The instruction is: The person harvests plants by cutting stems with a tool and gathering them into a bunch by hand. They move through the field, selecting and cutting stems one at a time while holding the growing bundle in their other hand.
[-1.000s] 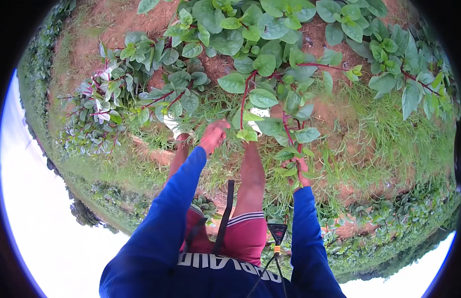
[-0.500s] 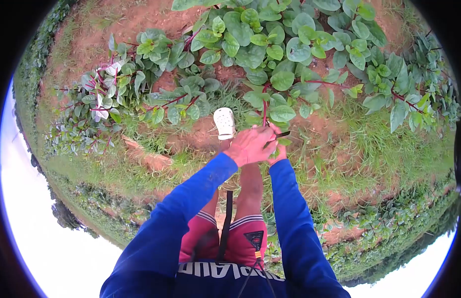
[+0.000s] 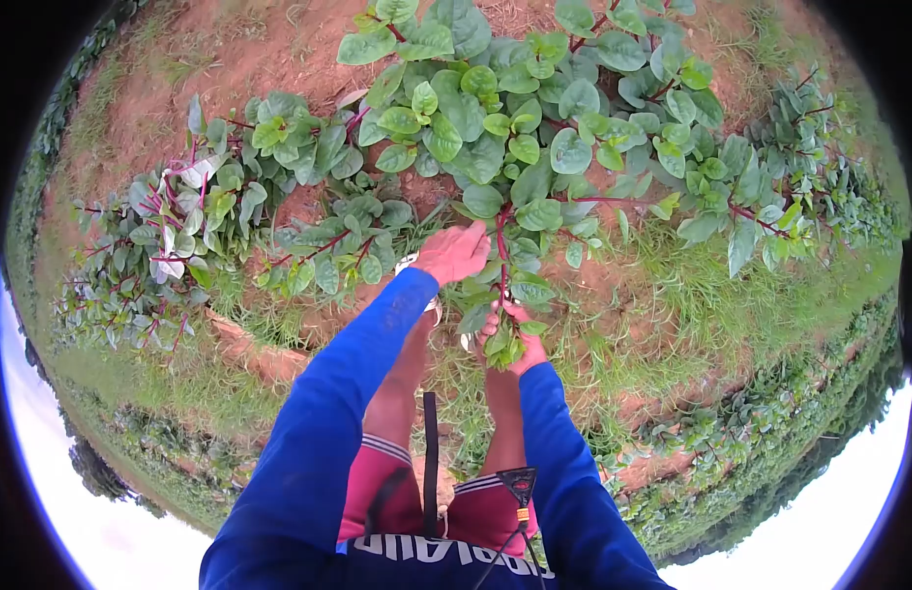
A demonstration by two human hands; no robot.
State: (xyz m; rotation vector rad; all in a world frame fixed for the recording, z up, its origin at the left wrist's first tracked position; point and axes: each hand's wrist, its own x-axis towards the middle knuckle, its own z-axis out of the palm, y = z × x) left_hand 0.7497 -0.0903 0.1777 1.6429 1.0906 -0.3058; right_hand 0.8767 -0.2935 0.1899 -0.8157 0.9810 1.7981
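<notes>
My right hand [image 3: 520,339] is closed around the leafy tip of a red-stemmed vine, just in front of my legs. Small green leaves [image 3: 505,346] stick out of its fingers, and the red stem [image 3: 502,246] runs up from it into the larger plant. Left of that stem, my left hand [image 3: 456,254] has its fingers curled together close to the leaves. Whatever it may hold is hidden. Broad green leaves [image 3: 539,214] surround the stem between the two hands.
A big leafy plant [image 3: 475,118] spreads over reddish soil ahead. More red-stemmed plants grow to the left [image 3: 180,216] and right [image 3: 761,211]. Grass [image 3: 672,285] covers ground to the right. White shoes [image 3: 431,300] show partly beneath my hands.
My hands were together at the stem; now they are apart, the left up and to the left, the right lower with the leafy tip. A dark thin object seen at my hands no longer shows.
</notes>
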